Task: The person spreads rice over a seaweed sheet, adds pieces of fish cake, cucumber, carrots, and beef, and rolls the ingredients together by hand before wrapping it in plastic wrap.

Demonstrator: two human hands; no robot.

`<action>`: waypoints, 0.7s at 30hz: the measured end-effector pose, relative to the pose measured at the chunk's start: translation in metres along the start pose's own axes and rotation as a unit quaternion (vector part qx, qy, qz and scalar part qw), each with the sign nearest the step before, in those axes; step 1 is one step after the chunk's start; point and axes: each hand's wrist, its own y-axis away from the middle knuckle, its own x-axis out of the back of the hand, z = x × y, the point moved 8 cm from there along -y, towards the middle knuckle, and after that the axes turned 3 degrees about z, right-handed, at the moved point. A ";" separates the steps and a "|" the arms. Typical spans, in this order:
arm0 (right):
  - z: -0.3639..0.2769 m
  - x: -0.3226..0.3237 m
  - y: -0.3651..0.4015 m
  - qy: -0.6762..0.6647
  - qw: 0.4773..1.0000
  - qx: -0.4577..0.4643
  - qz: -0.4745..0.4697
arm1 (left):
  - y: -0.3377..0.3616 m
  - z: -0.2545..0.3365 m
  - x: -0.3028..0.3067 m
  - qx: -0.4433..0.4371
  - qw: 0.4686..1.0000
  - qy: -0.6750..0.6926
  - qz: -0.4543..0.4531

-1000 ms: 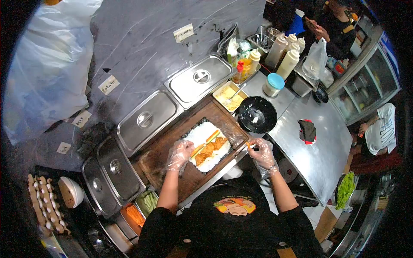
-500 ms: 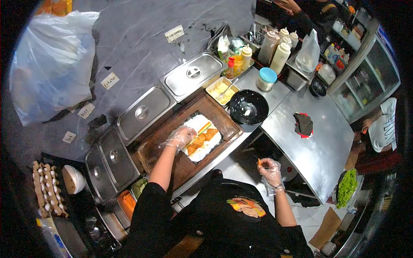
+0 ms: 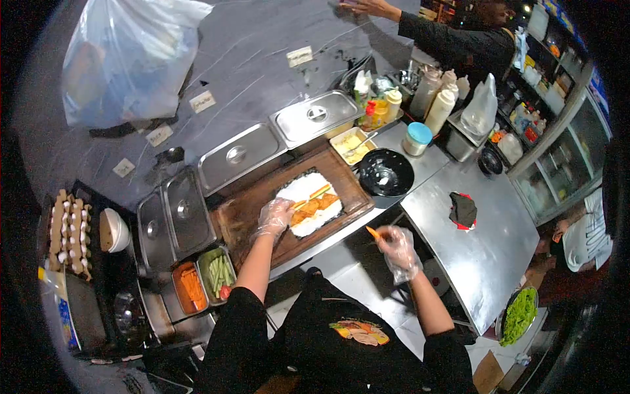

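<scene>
On a brown wooden board (image 3: 246, 240) lies a dark seaweed sheet spread with white rice (image 3: 307, 227). Browned fried pieces (image 3: 314, 208) and an orange-and-yellow strip (image 3: 319, 192) run across the rice. My left hand (image 3: 276, 215), in a clear plastic glove, is at the left end of the filling, its fingers together at a thin yellowish strip. My right hand (image 3: 398, 251), gloved too, is raised off the board's lower right side, pinching an orange carrot-like stick (image 3: 373, 232).
Lidded steel trays (image 3: 241, 156) line the board's far side. Carrot sticks (image 3: 191, 289) and cucumber sticks (image 3: 219, 274) fill bins at lower left. A black bowl (image 3: 386, 173) and squeeze bottles (image 3: 440, 111) stand right. Another person's arm (image 3: 453, 39) reaches over the counter.
The view has shifted, so the counter appears lower and further right. The other person's arm now stretches further left over the counter. My right hand has turned, and its orange stick shows more.
</scene>
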 end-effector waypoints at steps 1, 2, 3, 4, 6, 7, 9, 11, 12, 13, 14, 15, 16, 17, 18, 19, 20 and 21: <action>-0.025 -0.008 -0.019 0.083 0.995 0.051 -0.013 | 0.006 -0.002 0.003 -0.015 0.999 0.023 0.026; -0.050 -0.016 -0.039 0.169 0.980 0.103 -0.024 | 0.009 -0.003 0.008 -0.033 0.997 0.049 0.054; -0.069 -0.029 -0.056 0.184 0.973 0.137 -0.028 | 0.014 -0.003 0.014 -0.052 0.996 0.042 0.063; -0.084 -0.042 -0.071 0.198 0.965 0.171 -0.031 | 0.015 -0.008 0.012 -0.052 0.995 0.046 0.065; -0.073 -0.084 -0.113 0.283 0.932 0.223 -0.047 | 0.023 -0.021 0.021 -0.058 0.983 0.096 0.145; -0.081 -0.101 -0.129 0.288 0.925 0.238 -0.068 | 0.026 -0.025 0.026 -0.061 0.977 0.130 0.160; -0.081 -0.133 -0.161 0.307 0.910 0.246 -0.132 | 0.028 -0.031 0.032 -0.059 0.974 0.152 0.158; -0.081 -0.159 -0.186 0.345 0.895 0.221 -0.174 | 0.023 -0.035 0.033 -0.058 0.973 0.168 0.149; -0.078 -0.174 -0.193 0.376 0.880 0.198 -0.213 | 0.020 -0.037 0.030 -0.071 0.973 0.173 0.135; -0.077 -0.180 -0.199 0.388 0.877 0.177 -0.222 | 0.015 -0.038 0.028 -0.085 0.973 0.176 0.121; -0.077 -0.185 -0.203 0.389 0.876 0.172 -0.227 | 0.011 -0.040 0.026 -0.083 0.973 0.181 0.116; -0.077 -0.190 -0.206 0.373 0.883 0.170 -0.228 | 0.007 -0.044 0.019 -0.071 0.976 0.179 0.102; -0.077 -0.194 -0.209 0.356 0.891 0.168 -0.228 | 0.002 -0.049 0.013 -0.059 0.979 0.176 0.088; -0.075 -0.197 -0.212 0.356 0.891 0.162 -0.230 | -0.001 -0.049 0.011 -0.076 0.976 0.181 0.092; -0.076 -0.200 -0.213 0.346 0.892 0.178 -0.232 | -0.004 -0.048 0.012 -0.076 0.976 0.184 0.086; -0.076 -0.203 -0.214 0.336 0.891 0.195 -0.234 | -0.009 -0.045 0.010 -0.077 0.978 0.182 0.064; -0.074 -0.204 -0.216 0.339 0.890 0.193 -0.238 | -0.014 -0.041 0.008 -0.076 0.980 0.179 0.044; -0.069 -0.205 -0.218 0.319 0.895 0.176 -0.255 | -0.019 -0.039 0.005 -0.072 0.979 0.184 0.044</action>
